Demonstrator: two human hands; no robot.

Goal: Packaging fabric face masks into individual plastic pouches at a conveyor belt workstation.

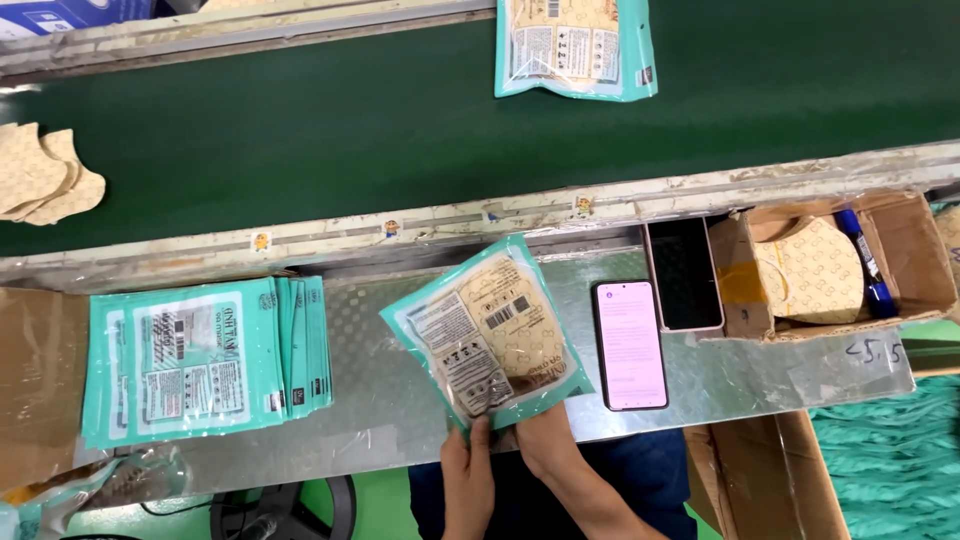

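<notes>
Here, from the left, a stack of teal packets (205,358) lies flat on the metal surface (380,400). Both the left hand (467,470) and right hand (545,440) pinch the filled packet's (485,335) bottom edge, holding it above the surface; two phones (630,345) and a cardboard box (900,250) sit rightward, beside the green belt (400,120).

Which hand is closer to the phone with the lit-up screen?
The right hand. It grips the teal mask packet just left of the lit phone. The left hand pinches the packet's bottom edge, farther from the phone.
</notes>
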